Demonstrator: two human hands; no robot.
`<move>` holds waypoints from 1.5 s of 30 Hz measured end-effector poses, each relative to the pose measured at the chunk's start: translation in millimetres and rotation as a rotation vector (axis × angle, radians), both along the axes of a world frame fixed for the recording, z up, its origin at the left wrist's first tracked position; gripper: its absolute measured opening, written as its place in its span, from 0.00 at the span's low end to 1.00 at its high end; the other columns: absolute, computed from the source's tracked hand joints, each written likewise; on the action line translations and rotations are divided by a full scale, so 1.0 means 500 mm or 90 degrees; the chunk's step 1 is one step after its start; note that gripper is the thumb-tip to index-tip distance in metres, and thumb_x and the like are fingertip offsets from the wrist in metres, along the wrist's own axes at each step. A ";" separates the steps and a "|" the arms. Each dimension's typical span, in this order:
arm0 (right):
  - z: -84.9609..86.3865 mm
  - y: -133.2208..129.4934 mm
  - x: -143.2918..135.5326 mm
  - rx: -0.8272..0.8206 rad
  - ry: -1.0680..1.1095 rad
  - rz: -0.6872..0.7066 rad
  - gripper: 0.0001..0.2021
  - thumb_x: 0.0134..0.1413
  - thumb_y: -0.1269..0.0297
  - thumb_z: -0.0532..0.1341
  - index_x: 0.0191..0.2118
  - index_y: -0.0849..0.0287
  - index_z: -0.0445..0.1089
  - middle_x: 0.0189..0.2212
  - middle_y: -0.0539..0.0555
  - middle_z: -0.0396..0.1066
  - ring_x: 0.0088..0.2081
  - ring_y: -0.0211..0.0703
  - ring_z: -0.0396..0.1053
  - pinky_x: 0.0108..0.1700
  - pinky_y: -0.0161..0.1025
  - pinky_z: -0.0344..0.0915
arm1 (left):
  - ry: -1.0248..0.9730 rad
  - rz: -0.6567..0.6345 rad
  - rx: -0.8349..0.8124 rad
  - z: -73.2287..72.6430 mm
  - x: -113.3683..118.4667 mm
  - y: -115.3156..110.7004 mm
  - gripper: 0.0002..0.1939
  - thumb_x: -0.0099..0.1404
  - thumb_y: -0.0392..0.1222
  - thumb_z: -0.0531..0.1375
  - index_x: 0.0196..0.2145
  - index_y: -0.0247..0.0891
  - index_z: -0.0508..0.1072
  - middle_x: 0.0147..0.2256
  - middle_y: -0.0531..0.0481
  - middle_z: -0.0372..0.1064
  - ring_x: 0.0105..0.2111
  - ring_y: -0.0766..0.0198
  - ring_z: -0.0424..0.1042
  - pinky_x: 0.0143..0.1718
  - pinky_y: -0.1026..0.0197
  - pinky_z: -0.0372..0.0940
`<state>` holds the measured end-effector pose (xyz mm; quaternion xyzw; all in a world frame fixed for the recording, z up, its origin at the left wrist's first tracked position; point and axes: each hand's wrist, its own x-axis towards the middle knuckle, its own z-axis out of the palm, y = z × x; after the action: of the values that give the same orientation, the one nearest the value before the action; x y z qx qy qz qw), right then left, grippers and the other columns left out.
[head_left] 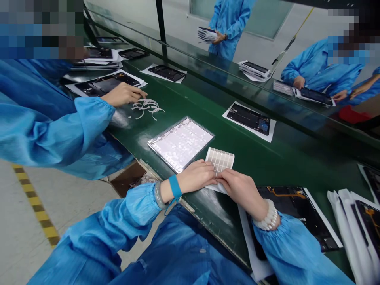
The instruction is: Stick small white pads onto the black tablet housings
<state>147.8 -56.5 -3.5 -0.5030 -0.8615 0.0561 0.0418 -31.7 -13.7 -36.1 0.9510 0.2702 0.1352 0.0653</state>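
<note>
A white sheet of small square stickers (222, 159) lies on the green bench in front of me. My left hand (199, 174) presses on the sheet's left side, with its fingers curled together over it. My right hand (236, 186) pinches at the sheet's lower middle, its fingertips touching those of my left hand. Whether a single sticker is between the right fingertips is hidden. Left of the sheet, a flat clear-edged tray (185, 142) holds many small pale pieces. Under my right forearm is a black device panel (292, 202) with an orange flex cable, resting on white paper.
To the right stands a stack of panels and white paper (346, 213). Another panel (247, 117) lies on the belt ahead. A co-worker's hand (126, 94) is at the left, near curled white strips (148, 106). Other people work across the bench. An open cardboard box (126, 180) sits below the edge.
</note>
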 end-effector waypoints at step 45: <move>-0.056 -0.186 0.191 -0.075 0.399 -0.451 0.14 0.53 0.52 0.58 0.25 0.54 0.71 0.33 0.55 0.69 0.42 0.50 0.61 0.49 0.49 0.55 | -0.019 -0.218 0.062 0.000 0.149 -0.118 0.12 0.69 0.34 0.50 0.47 0.37 0.68 0.46 0.46 0.68 0.45 0.56 0.66 0.41 0.55 0.63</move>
<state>243.5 -149.2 -31.5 -0.7262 -0.5778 0.2366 0.2877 43.0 -72.5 -35.9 0.9830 0.0963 0.1496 0.0450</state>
